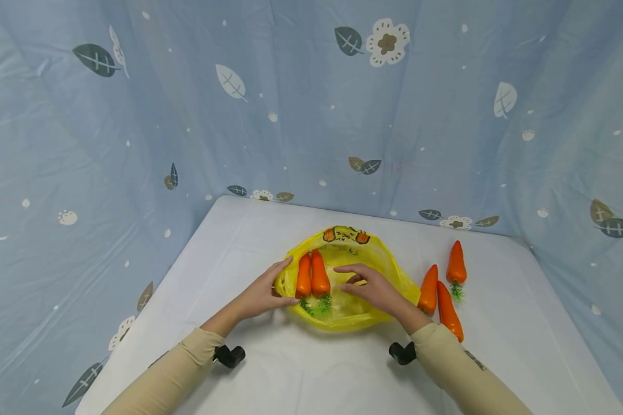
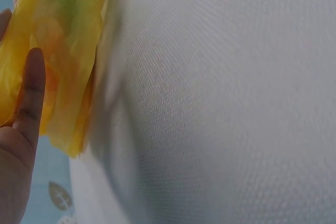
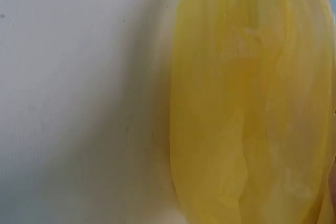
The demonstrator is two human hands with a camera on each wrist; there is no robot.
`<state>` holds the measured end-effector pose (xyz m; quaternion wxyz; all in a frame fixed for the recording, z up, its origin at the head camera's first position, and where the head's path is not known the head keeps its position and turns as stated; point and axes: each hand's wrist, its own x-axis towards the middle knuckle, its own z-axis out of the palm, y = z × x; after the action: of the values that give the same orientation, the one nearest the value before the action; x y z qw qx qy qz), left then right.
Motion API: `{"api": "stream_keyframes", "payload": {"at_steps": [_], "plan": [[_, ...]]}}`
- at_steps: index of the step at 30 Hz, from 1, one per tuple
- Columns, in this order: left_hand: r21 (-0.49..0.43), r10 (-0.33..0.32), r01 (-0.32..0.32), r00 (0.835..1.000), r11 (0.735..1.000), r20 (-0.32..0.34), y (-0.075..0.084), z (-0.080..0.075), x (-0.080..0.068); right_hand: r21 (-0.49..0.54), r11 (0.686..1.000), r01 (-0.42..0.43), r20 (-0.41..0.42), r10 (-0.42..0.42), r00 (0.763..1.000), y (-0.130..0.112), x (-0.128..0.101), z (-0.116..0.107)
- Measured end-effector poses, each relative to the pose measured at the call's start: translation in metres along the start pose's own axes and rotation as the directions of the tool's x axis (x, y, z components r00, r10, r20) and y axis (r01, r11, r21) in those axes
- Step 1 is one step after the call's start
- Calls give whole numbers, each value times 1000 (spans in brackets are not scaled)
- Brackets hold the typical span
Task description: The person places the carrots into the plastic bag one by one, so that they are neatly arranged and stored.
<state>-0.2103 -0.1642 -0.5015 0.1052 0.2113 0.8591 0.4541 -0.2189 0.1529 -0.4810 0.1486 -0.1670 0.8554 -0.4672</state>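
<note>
Found a white table (image 1: 342,374) beneath everything, with a yellow bag (image 1: 381,256) lying slack and open-mouthed on it. Saw the left hand (image 1: 259,295) spread against the bag's left rim, fingers fairly straight, thumb flat on the thin film; could not tell whether any film was actually pinched. Saw the right hand (image 1: 375,288) poised over the bag's middle, fingers loosely bent, holding nothing. Counted two carrots (image 1: 320,274) inside the bag, side by side against its left wall, green tops toward the person, and three loose carrots (image 1: 428,291) outside, just right of the bag. Judged the film the weak point: limp and slippery, likely to slide from under a flat palm or to fold shut over its own mouth if the left rim were let go. Judged too that a tug on the bag could roll the two carrots out through the mouth, and that the right sleeve (image 1: 446,357), close to the nearest loose carrot, might knock it farther from the bag
</note>
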Motion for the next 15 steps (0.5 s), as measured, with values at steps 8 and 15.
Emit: {"api": "stream_keyframes", "payload": {"at_steps": [8,15], "plan": [[-5,8,-8,1000,1000,-4,-3,1,0,-12,1000,-2,-9,2,1000,2,-5,-5],[-7,6,-6,1000,1000,1,0,1,1,3,1000,1,-27,-1,1000,2,-13,-10]]}}
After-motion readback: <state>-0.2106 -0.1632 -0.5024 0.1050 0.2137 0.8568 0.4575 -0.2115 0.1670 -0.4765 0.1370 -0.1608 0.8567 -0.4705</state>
